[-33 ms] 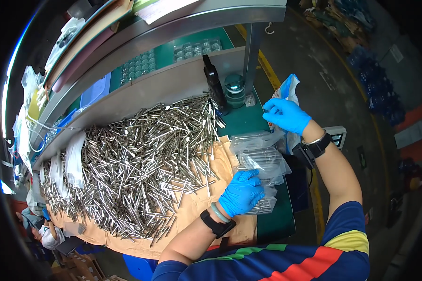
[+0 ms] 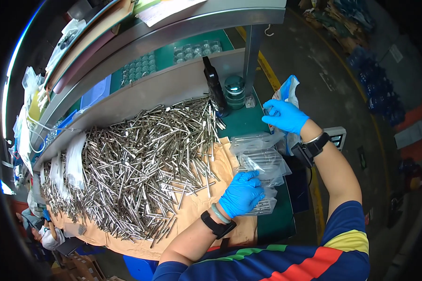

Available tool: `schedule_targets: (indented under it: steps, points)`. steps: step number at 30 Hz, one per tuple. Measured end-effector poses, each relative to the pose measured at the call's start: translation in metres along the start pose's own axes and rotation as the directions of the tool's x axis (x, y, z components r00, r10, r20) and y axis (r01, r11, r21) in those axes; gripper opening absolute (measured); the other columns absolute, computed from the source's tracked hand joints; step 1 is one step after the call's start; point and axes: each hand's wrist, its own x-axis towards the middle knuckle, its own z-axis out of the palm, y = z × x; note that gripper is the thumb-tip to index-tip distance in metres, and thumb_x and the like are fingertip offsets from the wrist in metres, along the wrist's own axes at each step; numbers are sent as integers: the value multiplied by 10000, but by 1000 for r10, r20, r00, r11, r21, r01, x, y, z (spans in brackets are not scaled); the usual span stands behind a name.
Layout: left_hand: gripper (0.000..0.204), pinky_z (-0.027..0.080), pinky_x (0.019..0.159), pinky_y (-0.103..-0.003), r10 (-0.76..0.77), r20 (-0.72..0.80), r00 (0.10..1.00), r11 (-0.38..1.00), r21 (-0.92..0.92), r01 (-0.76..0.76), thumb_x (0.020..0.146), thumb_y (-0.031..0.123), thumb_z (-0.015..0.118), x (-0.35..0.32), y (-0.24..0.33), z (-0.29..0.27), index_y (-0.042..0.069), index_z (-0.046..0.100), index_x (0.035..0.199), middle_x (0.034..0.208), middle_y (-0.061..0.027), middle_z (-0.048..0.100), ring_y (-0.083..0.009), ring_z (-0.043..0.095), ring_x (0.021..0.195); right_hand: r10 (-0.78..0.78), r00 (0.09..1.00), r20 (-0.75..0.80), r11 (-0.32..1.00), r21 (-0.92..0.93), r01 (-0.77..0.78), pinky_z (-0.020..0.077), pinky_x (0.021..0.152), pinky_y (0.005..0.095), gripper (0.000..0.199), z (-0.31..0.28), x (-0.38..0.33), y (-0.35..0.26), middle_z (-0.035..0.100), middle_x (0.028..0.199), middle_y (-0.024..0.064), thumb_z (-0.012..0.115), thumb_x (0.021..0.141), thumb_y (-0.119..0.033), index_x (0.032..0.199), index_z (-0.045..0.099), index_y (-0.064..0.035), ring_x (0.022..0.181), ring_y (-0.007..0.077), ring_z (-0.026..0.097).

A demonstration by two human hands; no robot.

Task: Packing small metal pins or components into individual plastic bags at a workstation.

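Note:
My left hand (image 2: 241, 193), in a blue glove, rests against clear plastic bags of thin metal rods (image 2: 263, 161). Its fingers are curled onto the left edge of one bag; the thumb is hidden. Farther off and to the right, my right hand (image 2: 287, 116), gloved too, is raised above the bags' far end. Its fingers bend toward the thumb in a pinch, and whatever lies between them is too small to make out. Behind it stands a blue and white packet (image 2: 290, 89). A large heap of loose metal rods (image 2: 136, 164) covers the bench to the left.
Brown paper (image 2: 220, 164) lies beneath the heap. At the back stand a black bottle-like object (image 2: 214, 84) and a glass jar (image 2: 235, 91), before a metal partition (image 2: 169, 86). A scale-like device (image 2: 336, 136) sits right of the bench. Another person (image 2: 49, 232) is at far left.

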Motion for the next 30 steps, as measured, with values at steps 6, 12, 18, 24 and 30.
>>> schedule_targets:
  steps: [6, 12, 18, 24, 30]
  points:
    - [96, 377, 869, -401, 5, 4, 1000, 1000, -8, -5, 736, 183, 641, 1, 1, -1, 96, 656, 775, 862, -62, 585, -296, 516, 1066, 47, 996, -77, 999, 4, -47, 485, 797, 320, 567, 19, 38, 28, 623, 944, 132, 682, 774, -388, 1192, 506, -48, 882, 213, 601]
    - [92, 380, 865, -401, -2, 1, 1000, 1000, -9, 2, 737, 185, 640, 4, -4, -2, 101, 655, 771, 856, -63, 585, -298, 519, 1058, 147, 989, -1, 968, 207, -144, 467, 864, 345, 736, 34, 54, 23, 576, 1092, 170, 751, 704, -368, 1280, 429, -42, 994, 259, 567]
    - [83, 389, 863, -406, 21, 2, 1000, 1000, 1, -21, 733, 185, 640, 6, -7, -6, 112, 657, 769, 853, -64, 586, -303, 520, 1056, 118, 987, -109, 975, 199, -94, 453, 896, 367, 818, 59, 76, 51, 528, 1168, 185, 778, 665, -354, 1307, 383, -37, 1057, 294, 537]
    - [94, 416, 849, -413, 98, -40, 994, 995, -23, -99, 681, 159, 679, 1, -2, 2, 111, 658, 760, 833, -72, 567, -329, 539, 987, 14, 952, -306, 987, 154, 35, 416, 955, 402, 899, 74, 101, 70, 477, 1252, 220, 795, 614, -332, 1338, 343, -49, 1154, 345, 482]
    - [143, 387, 892, -416, 12, 60, 998, 1000, -29, -10, 763, 184, 636, 0, -2, 1, 49, 639, 808, 887, -80, 579, -327, 504, 1066, -26, 995, 97, 998, -47, 30, 386, 993, 395, 996, 46, 99, 47, 421, 1320, 223, 812, 594, -362, 1370, 290, -19, 1206, 339, 437]
